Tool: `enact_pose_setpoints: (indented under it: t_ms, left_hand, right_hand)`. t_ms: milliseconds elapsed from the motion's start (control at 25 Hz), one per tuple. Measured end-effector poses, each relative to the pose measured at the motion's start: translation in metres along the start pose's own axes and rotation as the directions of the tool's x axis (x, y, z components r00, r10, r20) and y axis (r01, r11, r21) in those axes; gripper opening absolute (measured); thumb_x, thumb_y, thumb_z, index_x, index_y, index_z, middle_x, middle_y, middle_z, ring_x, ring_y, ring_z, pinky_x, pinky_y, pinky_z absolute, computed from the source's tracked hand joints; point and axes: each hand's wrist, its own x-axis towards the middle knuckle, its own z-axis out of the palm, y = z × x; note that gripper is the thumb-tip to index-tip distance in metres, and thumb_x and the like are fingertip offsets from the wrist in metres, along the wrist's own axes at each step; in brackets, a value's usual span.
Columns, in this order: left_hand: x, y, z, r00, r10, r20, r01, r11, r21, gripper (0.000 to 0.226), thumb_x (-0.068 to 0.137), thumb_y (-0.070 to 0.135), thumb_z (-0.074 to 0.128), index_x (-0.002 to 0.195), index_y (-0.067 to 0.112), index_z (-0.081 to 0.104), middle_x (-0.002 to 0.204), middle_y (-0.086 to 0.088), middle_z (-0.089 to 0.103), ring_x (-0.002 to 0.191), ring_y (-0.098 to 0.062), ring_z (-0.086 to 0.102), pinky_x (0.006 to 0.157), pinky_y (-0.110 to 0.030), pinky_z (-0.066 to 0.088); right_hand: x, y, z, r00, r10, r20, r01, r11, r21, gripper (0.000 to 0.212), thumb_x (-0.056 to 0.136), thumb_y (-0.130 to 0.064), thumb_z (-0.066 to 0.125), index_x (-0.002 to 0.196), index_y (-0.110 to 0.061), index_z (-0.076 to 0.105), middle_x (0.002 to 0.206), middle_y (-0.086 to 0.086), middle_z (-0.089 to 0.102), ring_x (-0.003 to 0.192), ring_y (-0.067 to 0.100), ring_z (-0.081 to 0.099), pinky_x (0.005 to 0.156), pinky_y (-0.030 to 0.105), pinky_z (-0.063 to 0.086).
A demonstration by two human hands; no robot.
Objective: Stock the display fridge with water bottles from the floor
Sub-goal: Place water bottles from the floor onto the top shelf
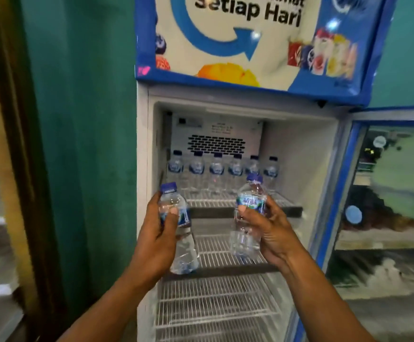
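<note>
Though scarcely begun, judged under way: found the display fridge (299, 156) open, lower wire shelves (215, 248) unstocked, top shelf (213, 201) carrying only a back row of six water bottles (217, 169). Gripped two more before that shelf, clear, blue-capped, blue-labelled, upright: left bottle (185, 253) in left hand (156, 238), right bottle (250, 201) in right hand (270, 233), fingers curled round each.

- Your top shelf (225, 203) is a white wire rack with a dark front edge, inside the display fridge (299, 156).
- Six water bottles (217, 169) stand upright on it in a row along the back (blue caps, blue labels).
- Below it you have a middle shelf (215, 248) and a lower shelf (213, 299), both white wire.
</note>
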Motion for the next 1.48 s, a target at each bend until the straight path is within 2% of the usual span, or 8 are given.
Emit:
enact_pose_setpoints:
  t_ms: [120, 240, 400, 560, 800, 920, 1200, 1480]
  left_hand:
    - [0.061, -0.004, 0.011, 0.994, -0.063, -0.092, 0.055, 0.995, -0.084, 0.040, 0.102, 0.037, 0.040, 0.141, 0.043, 0.034, 0.117, 0.008, 0.063, 0.093, -0.013, 0.070, 0.081, -0.037, 0.056]
    - [0.107, -0.008, 0.025, 0.988, -0.029, -0.151, 0.038, 0.998, 0.057, 0.058, 0.089, 0.022, 0.069, 0.133, 0.040, 0.036, 0.109, 0.006, 0.063, 0.088, -0.013, 0.069, 0.077, -0.034, 0.058]
    - [0.133, -0.025, 0.036, 0.976, 0.079, -0.203, -0.020, 0.960, 0.278, 0.073, 0.079, 0.010, 0.077, 0.127, 0.042, 0.033, 0.108, 0.019, 0.057, 0.090, -0.001, 0.066, 0.070, -0.015, 0.053]
    - [0.140, -0.036, 0.032, 0.945, 0.164, -0.281, -0.065, 0.941, 0.332, 0.078, 0.079, 0.003, 0.076, 0.135, 0.032, 0.031, 0.108, 0.024, 0.054, 0.092, 0.019, 0.060, 0.071, -0.001, 0.047]
    - [0.132, -0.051, 0.019, 0.909, 0.241, -0.339, -0.082, 0.903, 0.423, 0.080, 0.076, 0.001, 0.076, 0.132, 0.035, 0.029, 0.105, 0.037, 0.057, 0.099, 0.019, 0.057, 0.074, 0.001, 0.043]
    - [0.130, -0.058, 0.019, 0.909, 0.251, -0.334, -0.084, 0.893, 0.443, 0.081, 0.076, 0.001, 0.077, 0.128, 0.041, 0.030, 0.103, 0.048, 0.053, 0.099, 0.018, 0.057, 0.075, 0.001, 0.044]
    - [0.131, -0.063, 0.025, 0.909, 0.259, -0.327, -0.105, 0.900, 0.424, 0.082, 0.075, -0.003, 0.077, 0.129, 0.039, 0.032, 0.110, 0.029, 0.058, 0.103, 0.015, 0.058, 0.076, -0.001, 0.046]
    - [0.133, -0.066, 0.035, 0.912, 0.270, -0.309, -0.123, 0.898, 0.422, 0.080, 0.076, -0.002, 0.077, 0.124, 0.045, 0.033, 0.113, 0.025, 0.054, 0.104, 0.015, 0.057, 0.078, -0.001, 0.045]
  right_hand:
    - [0.065, -0.006, -0.007, 0.998, -0.021, 0.060, 0.024, 0.998, -0.064, 0.061, 0.071, -0.005, 0.081, 0.127, -0.012, 0.061, 0.117, 0.012, 0.071, 0.103, 0.031, 0.070, 0.091, 0.053, 0.054]
    - [0.134, 0.008, -0.003, 0.996, -0.066, 0.066, 0.077, 0.981, -0.177, 0.049, 0.076, -0.005, 0.081, 0.120, -0.014, 0.064, 0.113, 0.004, 0.073, 0.103, 0.022, 0.071, 0.094, 0.047, 0.055]
    - [0.210, 0.046, 0.017, 0.983, -0.088, 0.161, 0.130, 0.953, -0.273, 0.055, 0.074, -0.010, 0.084, 0.121, -0.026, 0.062, 0.113, -0.002, 0.071, 0.097, 0.009, 0.070, 0.080, 0.023, 0.057]
    - [0.254, 0.088, 0.046, 0.943, -0.054, 0.328, 0.177, 0.918, -0.356, 0.058, 0.075, -0.014, 0.085, 0.126, -0.024, 0.061, 0.118, -0.008, 0.068, 0.105, 0.007, 0.065, 0.085, 0.020, 0.054]
    - [0.278, 0.130, 0.064, 0.917, 0.018, 0.398, 0.145, 0.915, -0.377, 0.060, 0.075, -0.025, 0.085, 0.128, -0.034, 0.058, 0.119, -0.012, 0.068, 0.109, 0.011, 0.065, 0.097, 0.039, 0.055]
    - [0.277, 0.132, 0.067, 0.906, 0.052, 0.421, 0.157, 0.881, -0.447, 0.069, 0.076, -0.029, 0.084, 0.136, -0.032, 0.050, 0.127, -0.011, 0.063, 0.112, 0.011, 0.062, 0.099, 0.037, 0.052]
    - [0.267, 0.133, 0.067, 0.902, 0.058, 0.428, 0.246, 0.744, -0.621, 0.081, 0.068, -0.033, 0.090, 0.135, -0.023, 0.045, 0.122, -0.008, 0.061, 0.105, 0.010, 0.059, 0.084, 0.021, 0.046]
    - [0.260, 0.131, 0.073, 0.878, 0.044, 0.476, 0.286, 0.750, -0.596, 0.082, 0.070, -0.028, 0.088, 0.138, -0.024, 0.043, 0.129, -0.002, 0.062, 0.113, 0.016, 0.061, 0.093, 0.030, 0.053]
